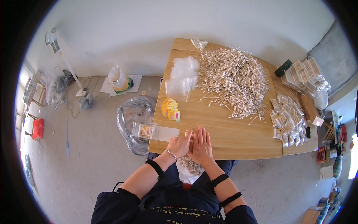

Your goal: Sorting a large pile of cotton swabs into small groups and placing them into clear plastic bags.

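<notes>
At the table's front edge my hands meet around a small row of cotton swabs [191, 140] with brown sticks. My left hand [178, 146] has its fingers bent in and closed against the left side of the row. Along the other side lies my right hand [201, 146], its fingers stretched out straight and pressed beside the swabs. The undersides of both hands are hidden. Just left of them is a white card-like sheet [167, 133], next to a clear bag of packed swabs [146, 131] with a yellow label, which sticks out past the table's left edge.
A large heap of loose cotton swabs [235, 80] covers the table's back. Clear bags [182, 76] and yellow cards [170, 109] lie at its left. Filled packs [287, 117] pile up at the right. A grey plastic bag [126, 112] stands open on the floor.
</notes>
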The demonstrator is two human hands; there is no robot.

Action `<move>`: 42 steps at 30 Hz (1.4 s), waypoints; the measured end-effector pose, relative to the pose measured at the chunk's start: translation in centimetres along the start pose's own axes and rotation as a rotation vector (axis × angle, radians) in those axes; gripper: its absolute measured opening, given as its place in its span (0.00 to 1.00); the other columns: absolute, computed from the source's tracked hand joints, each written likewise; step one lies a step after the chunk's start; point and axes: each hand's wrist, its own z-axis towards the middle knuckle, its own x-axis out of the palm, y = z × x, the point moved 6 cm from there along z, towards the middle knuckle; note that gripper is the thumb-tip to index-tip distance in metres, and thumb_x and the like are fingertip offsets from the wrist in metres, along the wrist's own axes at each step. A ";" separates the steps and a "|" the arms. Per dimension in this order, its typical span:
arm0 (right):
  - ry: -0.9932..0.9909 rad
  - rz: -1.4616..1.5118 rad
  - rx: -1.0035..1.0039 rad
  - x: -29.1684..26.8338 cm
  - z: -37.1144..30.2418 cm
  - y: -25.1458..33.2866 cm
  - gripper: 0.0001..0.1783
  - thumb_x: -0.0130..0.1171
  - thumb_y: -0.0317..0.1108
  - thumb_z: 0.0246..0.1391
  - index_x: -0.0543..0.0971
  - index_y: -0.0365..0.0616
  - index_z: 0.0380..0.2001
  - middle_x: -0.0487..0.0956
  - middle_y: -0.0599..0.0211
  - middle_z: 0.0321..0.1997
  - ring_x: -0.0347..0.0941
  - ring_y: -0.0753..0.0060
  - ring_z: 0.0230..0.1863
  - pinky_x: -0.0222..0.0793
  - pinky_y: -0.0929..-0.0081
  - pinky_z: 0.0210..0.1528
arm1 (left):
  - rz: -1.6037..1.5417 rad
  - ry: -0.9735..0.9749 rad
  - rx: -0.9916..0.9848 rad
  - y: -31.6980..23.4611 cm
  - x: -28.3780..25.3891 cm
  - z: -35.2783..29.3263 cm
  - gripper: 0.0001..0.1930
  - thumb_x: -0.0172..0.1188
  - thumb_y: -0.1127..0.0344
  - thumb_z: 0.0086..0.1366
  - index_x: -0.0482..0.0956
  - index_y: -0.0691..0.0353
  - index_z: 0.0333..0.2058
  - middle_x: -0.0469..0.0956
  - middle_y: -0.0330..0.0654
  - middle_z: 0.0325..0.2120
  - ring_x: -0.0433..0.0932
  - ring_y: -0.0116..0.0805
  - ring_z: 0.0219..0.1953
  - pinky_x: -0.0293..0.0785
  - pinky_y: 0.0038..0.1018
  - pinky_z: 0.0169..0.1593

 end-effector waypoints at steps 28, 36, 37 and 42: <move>-0.021 0.071 -0.001 -1.3 -0.4 0.6 0.55 0.48 0.68 0.52 0.55 0.24 0.62 0.51 0.36 0.68 0.42 0.43 0.72 0.37 0.53 0.71 | -0.454 -0.473 -0.025 2.9 -2.1 1.5 0.04 0.61 0.68 0.57 0.81 0.60 0.30 0.76 0.44 0.28 0.75 0.46 0.35 0.73 0.37 0.40; -0.037 0.070 -0.001 -1.7 -0.4 0.9 0.54 0.49 0.67 0.52 0.56 0.23 0.61 0.52 0.35 0.68 0.43 0.43 0.72 0.37 0.54 0.71 | -0.588 -0.131 -0.309 3.6 -1.2 3.7 0.04 0.64 0.68 0.51 0.82 0.61 0.26 0.80 0.44 0.24 0.79 0.42 0.32 0.75 0.34 0.36; -0.033 0.067 -0.010 -1.8 -0.3 1.0 0.54 0.49 0.66 0.52 0.56 0.22 0.61 0.52 0.36 0.68 0.43 0.43 0.72 0.37 0.54 0.72 | -0.585 -0.134 -0.310 3.7 -1.5 3.9 0.04 0.64 0.68 0.51 0.82 0.61 0.26 0.80 0.44 0.24 0.79 0.42 0.32 0.75 0.34 0.36; -0.037 0.076 0.020 -1.5 -0.3 1.0 0.53 0.50 0.65 0.52 0.55 0.23 0.62 0.51 0.37 0.69 0.42 0.44 0.72 0.37 0.54 0.72 | -0.483 -0.147 -0.231 3.4 -1.1 3.7 0.05 0.62 0.69 0.53 0.82 0.60 0.30 0.81 0.47 0.31 0.80 0.43 0.36 0.76 0.33 0.40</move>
